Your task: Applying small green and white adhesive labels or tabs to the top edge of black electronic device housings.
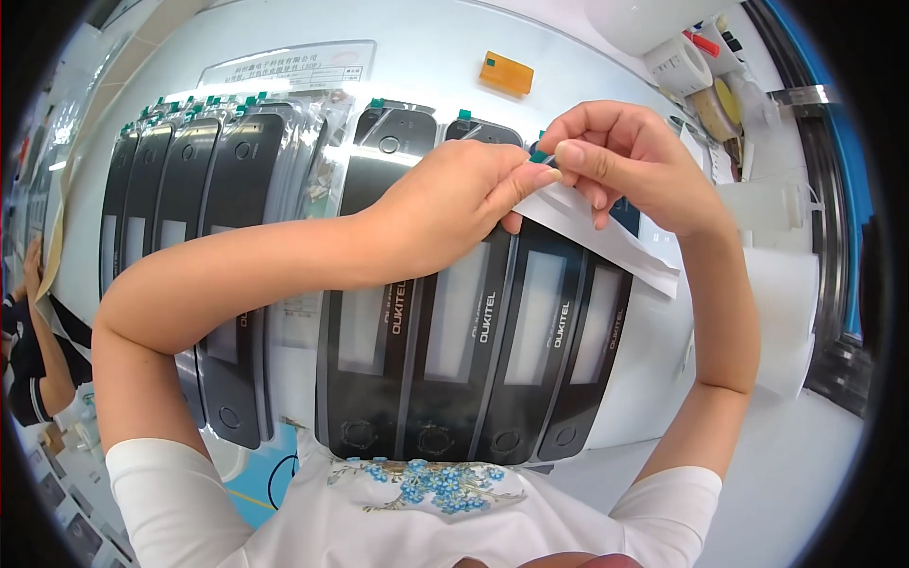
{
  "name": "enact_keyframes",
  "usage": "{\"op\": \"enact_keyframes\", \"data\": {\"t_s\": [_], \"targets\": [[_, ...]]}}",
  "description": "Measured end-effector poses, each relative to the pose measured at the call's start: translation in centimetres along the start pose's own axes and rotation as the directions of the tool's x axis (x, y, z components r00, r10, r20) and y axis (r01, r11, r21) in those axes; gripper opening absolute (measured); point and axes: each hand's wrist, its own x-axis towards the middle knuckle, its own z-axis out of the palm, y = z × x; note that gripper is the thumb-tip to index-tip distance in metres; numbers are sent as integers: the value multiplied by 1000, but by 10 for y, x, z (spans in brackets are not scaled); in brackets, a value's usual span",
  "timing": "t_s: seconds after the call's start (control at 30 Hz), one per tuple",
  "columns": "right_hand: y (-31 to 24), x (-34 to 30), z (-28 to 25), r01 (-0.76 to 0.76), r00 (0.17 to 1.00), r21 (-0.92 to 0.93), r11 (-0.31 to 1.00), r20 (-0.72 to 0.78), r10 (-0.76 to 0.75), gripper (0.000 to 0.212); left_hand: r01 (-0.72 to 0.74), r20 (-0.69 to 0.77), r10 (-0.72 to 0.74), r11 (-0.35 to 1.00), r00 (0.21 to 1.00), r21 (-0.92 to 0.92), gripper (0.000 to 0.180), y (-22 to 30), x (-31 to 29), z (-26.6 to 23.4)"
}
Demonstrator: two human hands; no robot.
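My left hand [459, 194] reaches in over the row of panels, its thumb pressed toward its fingers on the end of a white strip [615, 241]. The strip slants down to the right across the tops of the panels. Close against it, my right hand [630, 161] is closed in a pinch; what its fingertips hold is too small to make out. A small green tab [538, 157] shows between the two hands. Below them, several long black panels [445, 407], each with a pale window and a round mark, lie side by side, their upper parts partly hidden by my hands and left arm.
More black panels [241, 180] with green tabs lie overlapped at left, by a printed sheet [322, 66] in a clear sleeve. An orange-yellow block [506, 74] sits at the back. Rolls of tape [679, 68] and a white roll [781, 322] stand right. Another person's arm [55, 364] shows far left.
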Motion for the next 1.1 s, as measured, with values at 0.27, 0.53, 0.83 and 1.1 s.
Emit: {"op": "enact_keyframes", "data": {"t_s": [0.27, 0.53, 0.83, 1.1], "targets": [[14, -11, 4, 412, 909, -52, 910, 100, -405, 18, -107, -15, 107, 994, 994, 22, 40, 3, 5, 11], [32, -33, -56, -59, 982, -263, 963, -190, 8, 24, -439, 93, 476, 697, 875, 567, 26, 9, 25, 40], [42, -13, -70, -195, 978, -198, 961, -108, 176, 24, -457, 160, 545, 469, 823, 755, 25, -8, 42, 52], [45, -1, -80, -226, 972, -242, 944, 5, 234, 23, -482, 157, 606, 422, 780, 768, 21, -13, 46, 55]]}}
